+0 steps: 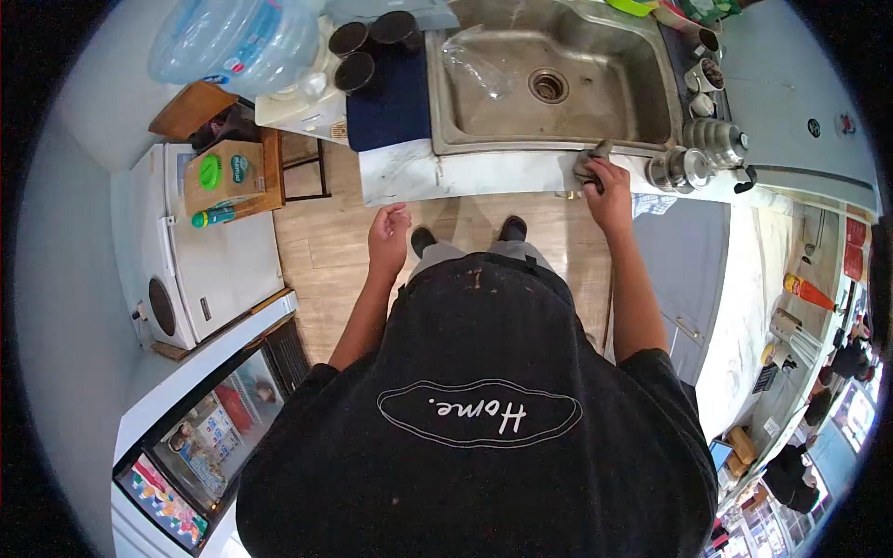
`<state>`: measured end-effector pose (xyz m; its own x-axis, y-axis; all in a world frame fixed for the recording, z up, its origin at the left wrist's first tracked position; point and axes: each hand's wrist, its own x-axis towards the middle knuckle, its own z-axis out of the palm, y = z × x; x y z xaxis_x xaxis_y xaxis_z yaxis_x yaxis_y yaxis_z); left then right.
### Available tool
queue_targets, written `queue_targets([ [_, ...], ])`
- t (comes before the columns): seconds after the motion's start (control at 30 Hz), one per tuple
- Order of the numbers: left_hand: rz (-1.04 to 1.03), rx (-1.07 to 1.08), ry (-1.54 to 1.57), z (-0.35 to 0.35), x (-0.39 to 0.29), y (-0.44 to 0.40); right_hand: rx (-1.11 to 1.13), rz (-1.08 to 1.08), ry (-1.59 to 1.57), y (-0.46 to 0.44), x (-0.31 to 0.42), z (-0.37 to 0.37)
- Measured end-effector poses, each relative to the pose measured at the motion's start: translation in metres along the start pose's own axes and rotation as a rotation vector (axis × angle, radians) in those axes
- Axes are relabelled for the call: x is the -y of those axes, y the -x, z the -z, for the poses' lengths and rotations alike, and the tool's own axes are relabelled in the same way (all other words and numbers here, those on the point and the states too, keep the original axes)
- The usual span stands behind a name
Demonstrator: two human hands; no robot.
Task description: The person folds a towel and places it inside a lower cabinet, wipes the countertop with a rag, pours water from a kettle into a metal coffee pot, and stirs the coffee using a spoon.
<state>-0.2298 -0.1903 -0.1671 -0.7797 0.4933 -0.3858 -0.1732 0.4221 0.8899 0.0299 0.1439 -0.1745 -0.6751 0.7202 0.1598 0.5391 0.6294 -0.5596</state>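
My right hand (606,191) is closed around a grey-brown cloth (592,160), which lies against the front edge of the sink at its right end. Below the cloth runs the white marble-look counter edge (507,172). My left hand (393,223) hangs in the air just short of the counter, fingers loosely curled and apart, with nothing in it. The stainless steel sink (595,112) holds a clear plastic piece (479,70) on its left side, beside the drain (549,86).
Metal pots (679,169) stand right of the sink, near several cups. Black containers (395,33) sit on a dark blue mat (386,116) to the left. A large water bottle (237,42) is behind. A white chest freezer (219,270) carries a cardboard box (223,177). Distant people appear at lower right.
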Motion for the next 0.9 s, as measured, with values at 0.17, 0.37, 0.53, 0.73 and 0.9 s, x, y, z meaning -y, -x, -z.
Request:
queue_targets([
  [0.17, -0.03, 0.002, 0.002, -0.046, -0.012, 0.007, -0.117, -0.079, -0.145, -0.001, -0.008, 0.009],
  [0.37, -0.03, -0.014, -0.029, -0.068, -0.007, 0.013, -0.205, -0.146, -0.016, 0.004, -0.007, 0.003],
  [0.53, -0.052, -0.031, -0.066, -0.071, -0.017, 0.02, -0.16, -0.152, 0.103, 0.003, 0.008, 0.004],
  [0.73, -0.032, -0.068, -0.067, -0.059, -0.015, 0.021, -0.139, -0.168, 0.111, -0.004, -0.001, -0.001],
  [0.9, -0.021, -0.087, -0.054, -0.042, -0.019, 0.02, -0.272, -0.263, 0.056, 0.0, -0.009, -0.005],
])
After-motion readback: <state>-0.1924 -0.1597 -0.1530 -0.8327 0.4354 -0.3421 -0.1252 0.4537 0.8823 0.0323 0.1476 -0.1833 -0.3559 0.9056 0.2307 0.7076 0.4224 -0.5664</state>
